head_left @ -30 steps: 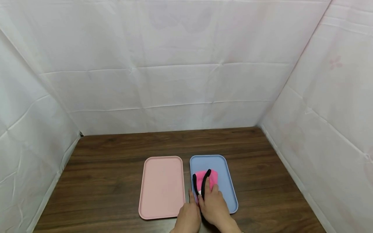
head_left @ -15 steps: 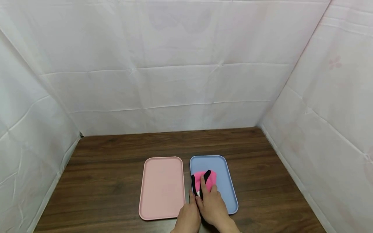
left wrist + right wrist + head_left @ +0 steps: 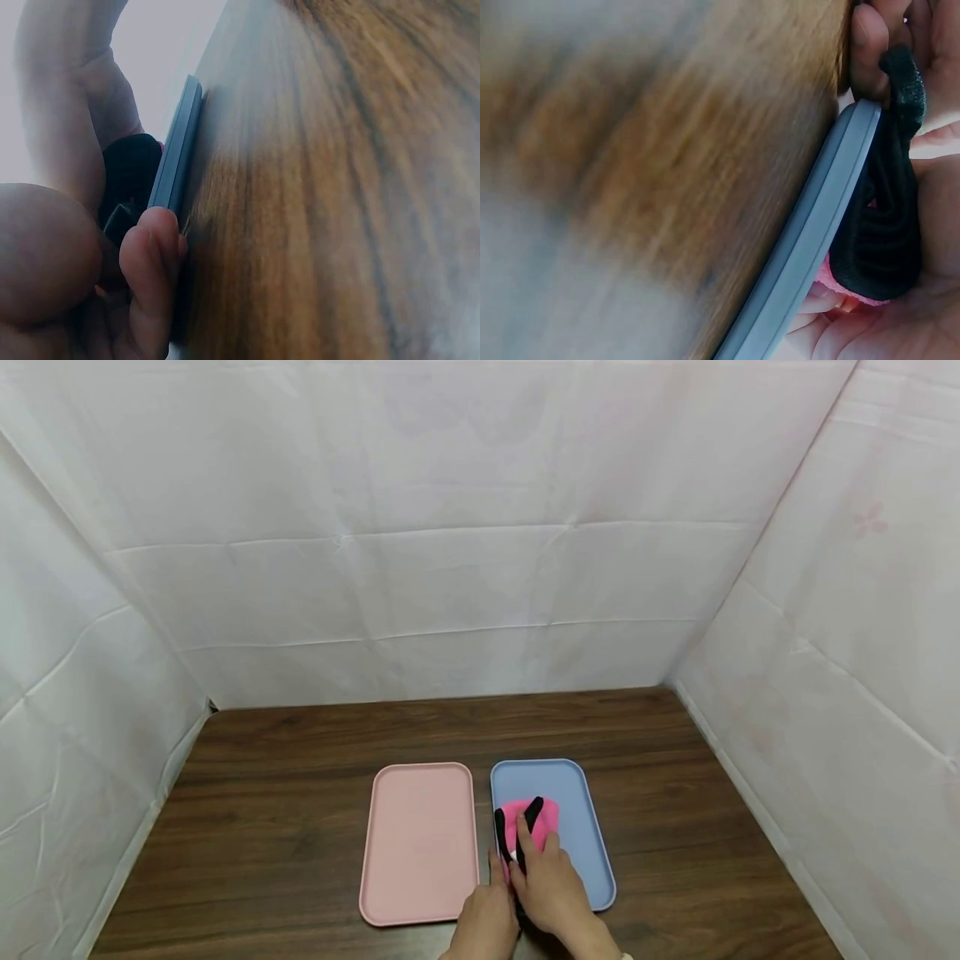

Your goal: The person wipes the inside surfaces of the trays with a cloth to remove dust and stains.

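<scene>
A bright pink cloth (image 3: 550, 817) with black bands (image 3: 500, 827) lies partly folded on the blue tray (image 3: 585, 835). My right hand (image 3: 553, 889) rests over its near part, index finger stretched across the pink between the bands. In the right wrist view, folded black strap (image 3: 877, 247) sits between that hand's palm and fingers, with some pink showing below. My left hand (image 3: 486, 918) is close beside it at the tray's near left corner, index finger pointing forward along the cloth's left edge. Its other fingers are curled by a loose strap end (image 3: 905, 82). The cloth's near part is hidden.
A pink tray (image 3: 420, 843) lies to the left of the blue one, a narrow gap between them. Both are on a dark wood table (image 3: 285, 827). White sheeting (image 3: 450, 577) encloses the back and both sides.
My right index finger has shifted left, from the right side of the slanted black band onto the pink between the bands. My left hand and the trays stay nearly where they were.
</scene>
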The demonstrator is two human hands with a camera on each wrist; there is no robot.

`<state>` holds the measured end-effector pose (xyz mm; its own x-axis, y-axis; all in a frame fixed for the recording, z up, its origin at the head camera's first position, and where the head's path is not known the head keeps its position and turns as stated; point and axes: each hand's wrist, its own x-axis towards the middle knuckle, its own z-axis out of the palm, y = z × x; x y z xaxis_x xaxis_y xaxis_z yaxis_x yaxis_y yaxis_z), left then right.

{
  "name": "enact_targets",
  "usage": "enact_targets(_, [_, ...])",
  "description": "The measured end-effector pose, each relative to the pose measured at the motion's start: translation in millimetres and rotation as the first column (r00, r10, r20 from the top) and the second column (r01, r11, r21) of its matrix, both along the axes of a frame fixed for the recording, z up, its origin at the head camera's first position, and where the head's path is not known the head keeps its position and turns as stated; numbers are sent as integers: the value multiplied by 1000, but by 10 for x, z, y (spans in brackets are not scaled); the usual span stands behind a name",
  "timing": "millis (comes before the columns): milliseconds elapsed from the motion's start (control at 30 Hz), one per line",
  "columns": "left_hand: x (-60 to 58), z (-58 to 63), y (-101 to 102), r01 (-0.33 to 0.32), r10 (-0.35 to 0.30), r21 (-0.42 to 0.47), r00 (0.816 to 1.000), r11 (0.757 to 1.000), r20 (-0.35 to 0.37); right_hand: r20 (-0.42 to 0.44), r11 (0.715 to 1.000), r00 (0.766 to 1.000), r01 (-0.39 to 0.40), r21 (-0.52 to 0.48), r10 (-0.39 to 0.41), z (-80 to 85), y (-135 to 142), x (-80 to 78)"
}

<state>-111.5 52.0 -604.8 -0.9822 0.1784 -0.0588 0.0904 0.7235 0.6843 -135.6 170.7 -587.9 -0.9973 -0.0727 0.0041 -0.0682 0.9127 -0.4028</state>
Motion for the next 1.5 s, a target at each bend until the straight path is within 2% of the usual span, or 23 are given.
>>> enact_targets(367, [-3,16,-37,5,-5,-2,1000,1000,24,35,1000,999,14,-9,-14,38,-18,-102])
enact_targets(667, [25,25,-6,-43,42,-21,999,999,-27,18,1000,1000,18,-5,-18,95,-59,-248])
enact_targets(1033, [34,42,15,-55,52,-47,997,997,-65,70,999,997,43,7,-43,90,-87,-437])
enact_targets(1300, [40,53,24,-57,56,-24,997,998,-45,80,999,996,43,5,-44,77,-90,-551])
enact_targets(1500, [50,41,40,-71,69,-23,996,997,-57,88,999,995,46,19,-47,65,-82,-635])
